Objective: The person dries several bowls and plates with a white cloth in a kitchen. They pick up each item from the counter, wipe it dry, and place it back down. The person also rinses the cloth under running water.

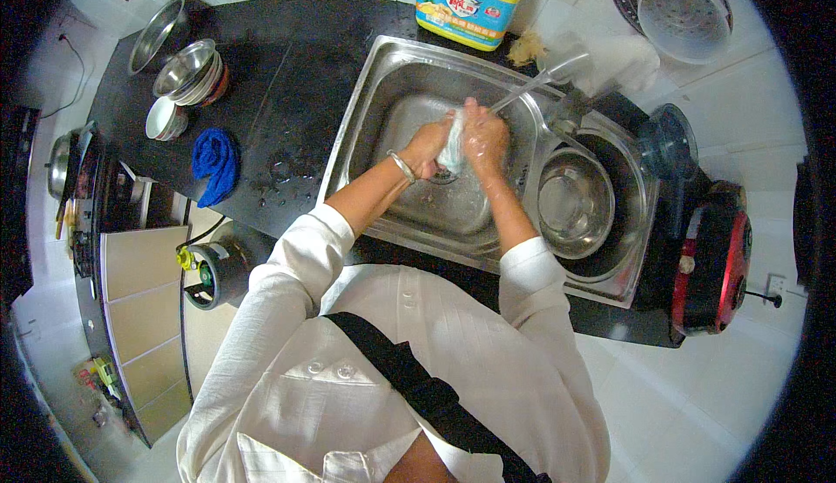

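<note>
Over the left basin of a stainless steel double sink (pixel 353 135), both my hands close on a wet white cloth (pixel 452 145). My left hand (pixel 427 148), with a light bangle at the wrist, grips its left side. Water glistens on my right hand (pixel 485 137), which wraps the cloth from the right. The faucet (pixel 564 115) stands just to the right, and a stream of water seems to reach my right hand. Below the cloth, the drain (pixel 443 176) is partly covered.
In the right basin sits a metal bowl (pixel 575 204). A yellow detergent jug (pixel 471 0) stands behind the sink. Stacked bowls (pixel 187 74) and a blue cloth (pixel 214 167) lie on the black counter (pixel 287 74) to the left. At right is a red and black appliance (pixel 716 261).
</note>
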Available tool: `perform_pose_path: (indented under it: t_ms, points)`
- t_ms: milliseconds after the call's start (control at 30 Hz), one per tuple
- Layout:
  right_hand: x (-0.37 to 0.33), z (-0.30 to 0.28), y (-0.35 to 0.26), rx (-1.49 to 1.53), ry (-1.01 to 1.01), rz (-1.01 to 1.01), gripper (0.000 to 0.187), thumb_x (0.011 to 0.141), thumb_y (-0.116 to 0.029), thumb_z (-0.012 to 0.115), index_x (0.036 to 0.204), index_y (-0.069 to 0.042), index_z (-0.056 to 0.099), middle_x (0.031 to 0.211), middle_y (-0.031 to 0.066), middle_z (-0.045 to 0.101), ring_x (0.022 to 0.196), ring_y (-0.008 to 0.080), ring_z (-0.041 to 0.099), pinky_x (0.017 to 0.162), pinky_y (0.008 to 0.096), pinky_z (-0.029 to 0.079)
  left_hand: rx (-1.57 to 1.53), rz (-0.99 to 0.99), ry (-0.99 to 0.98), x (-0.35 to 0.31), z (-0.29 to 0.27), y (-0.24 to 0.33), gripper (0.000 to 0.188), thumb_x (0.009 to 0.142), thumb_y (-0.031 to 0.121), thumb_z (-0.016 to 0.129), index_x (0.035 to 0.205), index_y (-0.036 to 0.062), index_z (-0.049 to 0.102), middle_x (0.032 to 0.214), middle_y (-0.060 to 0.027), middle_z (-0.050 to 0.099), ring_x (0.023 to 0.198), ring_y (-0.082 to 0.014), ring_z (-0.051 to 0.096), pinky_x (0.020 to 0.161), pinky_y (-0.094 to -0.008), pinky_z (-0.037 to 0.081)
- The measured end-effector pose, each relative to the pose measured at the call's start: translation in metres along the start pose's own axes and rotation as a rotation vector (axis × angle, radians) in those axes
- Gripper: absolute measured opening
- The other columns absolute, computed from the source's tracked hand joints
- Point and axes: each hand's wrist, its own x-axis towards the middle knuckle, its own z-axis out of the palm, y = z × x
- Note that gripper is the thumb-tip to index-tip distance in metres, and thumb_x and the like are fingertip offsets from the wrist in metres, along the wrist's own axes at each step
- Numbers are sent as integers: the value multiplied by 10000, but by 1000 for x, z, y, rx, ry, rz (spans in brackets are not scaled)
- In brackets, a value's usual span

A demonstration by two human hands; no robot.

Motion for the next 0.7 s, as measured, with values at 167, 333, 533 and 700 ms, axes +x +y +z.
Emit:
perform_pose_path:
  t_ms: [167,333,533,700]
  points:
    - [21,-21,27,763,-121,457,327,839,-343,534,779,-27,589,684,124,586,598,227,563,578,339,451,-14,19,-395,-20,-32,17,384,822,430,554,983,82,581,840,16,616,653,-36,552,464,-166,393]
    - [2,-22,22,998,-144,348,185,801,-230,596,862,-56,588,768,30,587,679,127,552,612,283,446,-168,28,-349,-10,-47,2,434,821,397,565,1123,89,513,1044,-20,586,947,-158,564,774,-379,493]
    - [-40,4,-25,61,-35,-510,294,827,-316,527,742,-38,576,729,178,589,571,340,555,484,425,411,-387,245,-650,75,-53,-67,320,864,408,454,974,124,551,963,-42,599,894,-164,565,723,-314,478]
    - [-8,-3,-9,67,-4,-151,325,847,-316,498,772,-12,586,629,214,562,543,381,534,495,445,390,-436,96,-30,11,14,-22,344,850,361,504,943,37,575,878,-61,596,763,-179,585,642,-301,479]
